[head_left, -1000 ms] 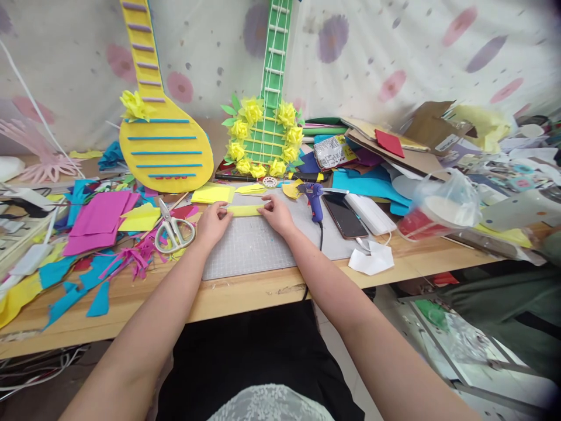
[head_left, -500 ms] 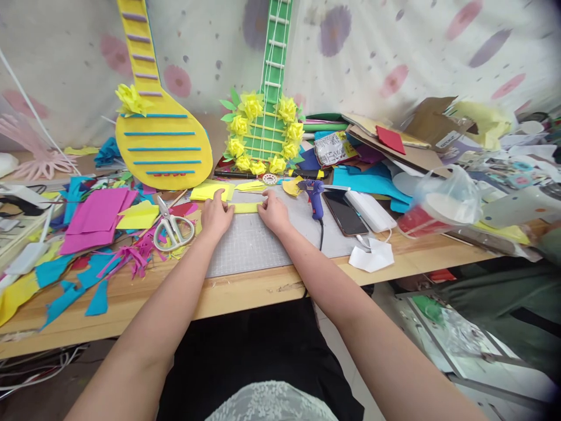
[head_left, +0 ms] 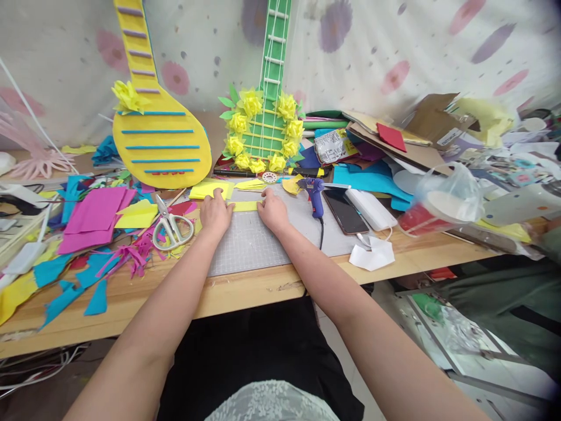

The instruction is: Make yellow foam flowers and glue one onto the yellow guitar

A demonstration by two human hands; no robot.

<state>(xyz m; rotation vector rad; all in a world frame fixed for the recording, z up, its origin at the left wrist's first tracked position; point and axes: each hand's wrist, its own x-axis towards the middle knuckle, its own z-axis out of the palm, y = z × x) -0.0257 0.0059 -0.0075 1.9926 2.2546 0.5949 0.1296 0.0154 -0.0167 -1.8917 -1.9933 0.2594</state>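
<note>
A narrow yellow paper strip point(head_left: 245, 206) stretches between my hands over the grey cutting mat point(head_left: 248, 245). My left hand point(head_left: 215, 215) closes on its left end, and my right hand point(head_left: 272, 211) on its right end. Part of the fingers and both strip ends are hidden behind the hands. Just behind my left hand lies a yellow paper sheet point(head_left: 210, 189). To the right of my right hand is a purple glue gun point(head_left: 314, 197) with its cord running down the mat. Scissors point(head_left: 172, 228) with white handles lie left of my left hand.
A yellow paper lute shape point(head_left: 162, 146) and a green one point(head_left: 274, 88) ringed with yellow flowers stand at the back. Coloured paper scraps point(head_left: 96, 216) cover the left. On the right are a phone point(head_left: 346, 210), a white power bank point(head_left: 371, 209) and a bagged red cup point(head_left: 432, 210).
My left fingers look slightly lower and flatter over the end of the yellow strip. The view has shifted a little; otherwise the hands and strip stay in place.
</note>
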